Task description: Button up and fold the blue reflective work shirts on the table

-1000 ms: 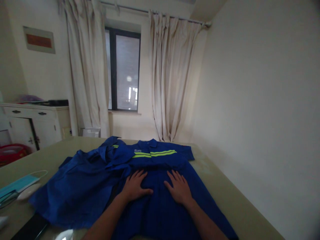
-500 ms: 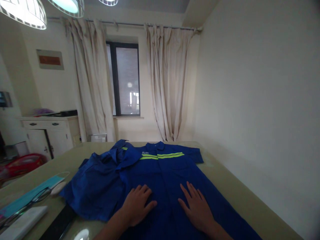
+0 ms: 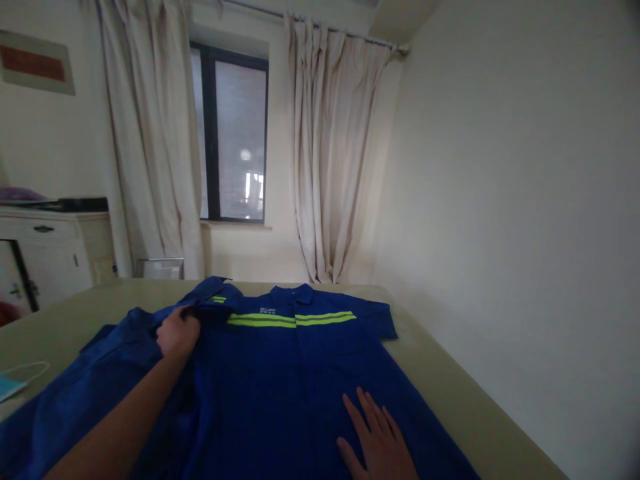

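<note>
A blue work shirt with yellow-green reflective stripes lies face up on the table, collar toward the window. My left hand is closed on the cloth at the shirt's left shoulder, where its sleeve overlaps a second blue garment lying to the left. My right hand rests flat and open on the shirt's lower right front, fingers stretched forward.
The beige table runs up to the right wall. A light blue face mask lies at the left edge. A white cabinet stands at the back left, with curtains and a window behind the table.
My left hand has left the shirt's front and moved up and left to grip the cloth at the left shoulder. My right hand stays flat. The view has shifted.
</note>
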The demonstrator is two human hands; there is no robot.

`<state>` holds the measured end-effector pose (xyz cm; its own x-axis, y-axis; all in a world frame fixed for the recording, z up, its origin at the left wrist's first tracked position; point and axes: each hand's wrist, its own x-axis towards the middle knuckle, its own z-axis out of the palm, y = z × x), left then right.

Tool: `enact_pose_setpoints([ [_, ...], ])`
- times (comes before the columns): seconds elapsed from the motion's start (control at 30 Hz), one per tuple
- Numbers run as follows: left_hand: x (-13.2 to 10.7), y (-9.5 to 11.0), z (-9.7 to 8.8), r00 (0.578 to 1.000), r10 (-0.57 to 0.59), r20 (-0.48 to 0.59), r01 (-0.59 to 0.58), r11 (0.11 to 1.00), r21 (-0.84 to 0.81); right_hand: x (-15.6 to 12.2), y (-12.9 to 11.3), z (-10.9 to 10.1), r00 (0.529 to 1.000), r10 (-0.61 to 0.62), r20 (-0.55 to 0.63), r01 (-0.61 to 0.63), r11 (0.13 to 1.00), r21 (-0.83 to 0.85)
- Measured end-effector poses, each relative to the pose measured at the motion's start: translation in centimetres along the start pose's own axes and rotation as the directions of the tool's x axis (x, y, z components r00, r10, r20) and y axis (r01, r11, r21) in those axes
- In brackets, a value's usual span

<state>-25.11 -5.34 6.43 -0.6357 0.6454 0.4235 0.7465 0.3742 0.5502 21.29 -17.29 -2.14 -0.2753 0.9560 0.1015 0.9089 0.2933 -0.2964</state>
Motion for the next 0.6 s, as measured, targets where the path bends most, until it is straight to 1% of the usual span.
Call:
enact_pose_setpoints([
  [0.03, 1.0, -0.3, 0.1, 0.996, -0.081, -0.044, 0.08, 0.996, -0.028, 0.3, -0.2, -0.1, 1.0, 0.011, 0.002, -0.011, 1.0, -0.002],
  [0.1, 2.4, -0.7, 0.1, 0.969, -0.214, -0.125, 0.204, 0.975, -0.089, 1.2, -0.9, -0.4, 0.999, 0.036, -0.007, -0.036, 0.999, -0.008],
  [0.13, 2.6, -0.7, 0.0, 0.951, -0.259, -0.169, 0.241, 0.963, -0.118, 1.8, -1.2, -0.5, 0.999, 0.049, -0.015, -0.049, 0.999, -0.013],
  [0.17, 2.6, -0.4, -0.1, 0.942, -0.267, -0.203, 0.24, 0.96, -0.147, 2.4, -1.5, -0.6, 0.998, 0.059, -0.021, -0.06, 0.998, -0.02],
  [0.2, 2.1, 0.1, -0.4, 0.947, -0.232, -0.221, 0.197, 0.965, -0.172, 3.2, -1.9, -0.6, 0.997, 0.07, -0.025, -0.071, 0.997, -0.03],
  [0.23, 1.2, 0.8, -0.6, 0.96, -0.17, -0.225, 0.127, 0.973, -0.194, 3.9, -2.2, -0.7, 0.996, 0.081, -0.026, -0.082, 0.996, -0.043],
  [0.27, -0.2, 1.7, -0.7, 0.983, -0.036, -0.18, -0.003, 0.977, -0.214, 4.7, -2.5, -0.7, 0.995, 0.094, -0.027, -0.095, 0.994, -0.058],
  [0.3, -2.0, 2.9, -0.8, 0.988, 0.108, -0.106, -0.13, 0.965, -0.228, 5.4, -2.8, -0.6, 0.993, 0.11, -0.03, -0.112, 0.991, -0.073],
  [0.33, -4.4, 4.0, -0.7, 0.973, 0.233, -0.004, -0.227, 0.943, -0.243, 6.2, -3.1, -0.6, 0.991, 0.126, -0.034, -0.129, 0.988, -0.087],
  [0.37, -7.2, 5.1, -0.4, 0.891, 0.408, 0.201, -0.355, 0.9, -0.255, 6.8, -3.3, -0.6, 0.989, 0.14, -0.044, -0.143, 0.985, -0.098],
  [0.4, -10.3, 6.1, 0.1, 0.76, 0.53, 0.377, -0.46, 0.848, -0.265, 7.3, -3.6, -0.5, 0.987, 0.15, -0.055, -0.155, 0.982, -0.105],
  [0.43, -13.5, 6.9, 0.6, 0.646, 0.575, 0.502, -0.526, 0.812, -0.253, 7.7, -3.8, -0.5, 0.986, 0.154, -0.065, -0.16, 0.981, -0.107],
  [0.47, -16.4, 7.5, 1.1, 0.575, 0.565, 0.591, -0.557, 0.8, -0.222, 7.9, -3.9, -0.4, 0.986, 0.153, -0.07, -0.16, 0.981, -0.106],
  [0.5, -19.0, 7.8, 1.7, 0.531, 0.547, 0.647, -0.58, 0.791, -0.193, 7.9, -3.9, -0.3, 0.986, 0.148, -0.072, -0.155, 0.983, -0.102],
  [0.53, -20.9, 7.8, 2.1, 0.517, 0.544, 0.661, -0.604, 0.779, -0.169, 7.9, -3.9, -0.3, 0.988, 0.14, -0.07, -0.146, 0.985, -0.095],
  [0.57, -22.1, 7.7, 2.5, 0.514, 0.567, 0.644, -0.628, 0.76, -0.168, 7.7, -3.8, -0.3, 0.99, 0.126, -0.064, -0.131, 0.988, -0.084],
  [0.6, -22.5, 7.3, 2.6, 0.494, 0.596, 0.633, -0.65, 0.737, -0.187, 7.4, -3.7, -0.4, 0.993, 0.103, -0.053, -0.107, 0.992, -0.068],
])
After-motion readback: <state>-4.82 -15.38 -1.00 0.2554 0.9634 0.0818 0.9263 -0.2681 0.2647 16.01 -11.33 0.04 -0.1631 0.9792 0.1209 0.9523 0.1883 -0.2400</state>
